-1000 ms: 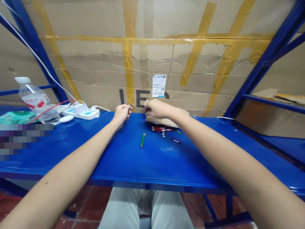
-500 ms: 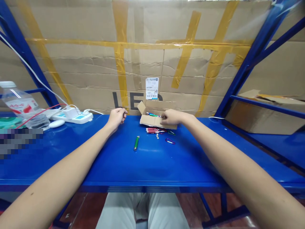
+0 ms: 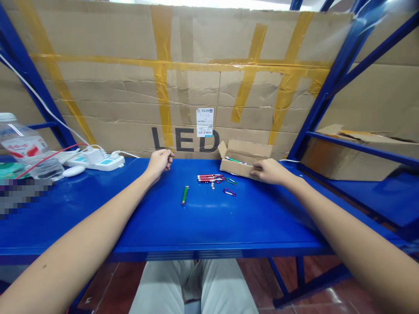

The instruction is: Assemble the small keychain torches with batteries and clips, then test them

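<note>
My right hand [image 3: 270, 171] grips the front wall of a small open cardboard box [image 3: 235, 167], its fingers closed over the edge. Inside the box lie slim green and blue metallic pen-like pieces [image 3: 236, 161]. My left hand [image 3: 160, 161] is closed near the back of the table; whatever it may hold is hidden. Between the hands lie several red tubes [image 3: 209, 178] like small flashlights, with a green carabiner [image 3: 231, 181] at their right end. Small silver button cells [image 3: 212, 185] sit just in front. A purple carabiner [image 3: 229, 192] and a green tube [image 3: 185, 196] lie nearer me.
The blue table [image 3: 203, 226] backs onto a large taped carton [image 3: 131, 100] marked LED. At left are a white power strip [image 3: 109, 162] with cables, a white oval object [image 3: 73, 171] and a plastic bottle [image 3: 31, 150]. Another carton [image 3: 347, 159] stands beyond the blue frame at right.
My right hand has slid the small box to the right, away from the red tubes. My left hand stays closed in about the same place. The view has shifted slightly.
</note>
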Available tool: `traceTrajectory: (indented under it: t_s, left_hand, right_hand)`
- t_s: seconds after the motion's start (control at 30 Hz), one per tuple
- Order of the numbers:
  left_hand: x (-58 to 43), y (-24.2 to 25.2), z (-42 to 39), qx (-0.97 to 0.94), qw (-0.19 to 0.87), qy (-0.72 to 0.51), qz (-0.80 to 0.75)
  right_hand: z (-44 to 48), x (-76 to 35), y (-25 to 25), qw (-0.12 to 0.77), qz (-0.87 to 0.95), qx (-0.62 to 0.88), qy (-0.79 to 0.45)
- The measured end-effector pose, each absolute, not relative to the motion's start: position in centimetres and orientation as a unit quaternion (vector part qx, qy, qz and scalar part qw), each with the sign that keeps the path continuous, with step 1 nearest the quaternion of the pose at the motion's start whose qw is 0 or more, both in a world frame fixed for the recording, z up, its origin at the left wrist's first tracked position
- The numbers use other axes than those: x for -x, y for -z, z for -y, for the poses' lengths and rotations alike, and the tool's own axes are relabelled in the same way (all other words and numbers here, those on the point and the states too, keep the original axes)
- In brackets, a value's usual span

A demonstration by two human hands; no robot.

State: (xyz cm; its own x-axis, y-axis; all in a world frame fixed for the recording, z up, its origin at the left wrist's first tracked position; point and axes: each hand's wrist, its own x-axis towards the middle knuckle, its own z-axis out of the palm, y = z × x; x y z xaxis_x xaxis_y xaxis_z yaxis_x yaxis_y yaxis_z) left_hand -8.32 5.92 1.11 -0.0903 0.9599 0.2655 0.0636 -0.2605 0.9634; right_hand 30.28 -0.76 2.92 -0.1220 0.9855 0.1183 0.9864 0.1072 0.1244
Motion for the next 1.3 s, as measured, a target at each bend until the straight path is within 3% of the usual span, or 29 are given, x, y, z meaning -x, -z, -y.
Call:
traceTrajectory:
  t_s: [0.3, 0.47, 0.57, 0.67, 0.77, 1.0, 1.3]
  left_hand:
    - [6.3, -1.6, -4.6, -0.557, 0.464, -0.579, -0.374]
    - [4.8, -1.9, -3.4, -0.587, 0.445, -0.564, -0.372]
    - [4.3, -1.9, -2.9, -0.615, 0.423, -0.55, -0.374]
    - [4.2, -1.9, -2.5, -0.639, 0.419, -0.54, -0.352]
    - [4.2, -2.0, -2.2, -0.644, 0.414, -0.542, -0.345]
    - [3.8, -2.3, -1.8, -0.634, 0.429, -0.545, -0.343]
    - [3.2, -2.0, -1.3, -0.652, 0.439, -0.516, -0.341]
  right_hand:
    - [5.0, -37.2, -1.9, 0.006, 0.67, 0.739, 0.07]
    - [5.4, -37.5, -2.5, -0.002, 0.674, 0.736, 0.064]
    - [6.1, -33.7, -3.8, 0.095, 0.705, 0.689, 0.142]
    - [6.5, -28.1, -5.4, 0.16, 0.768, 0.617, 0.057]
    - [5.5, -23.5, -6.6, 0.08, 0.828, 0.552, -0.047]
    - [2.8, -20.5, -5.0, -0.074, 0.827, 0.55, -0.092]
    - [3.6, -21.4, -2.4, 0.023, 0.888, 0.441, -0.125]
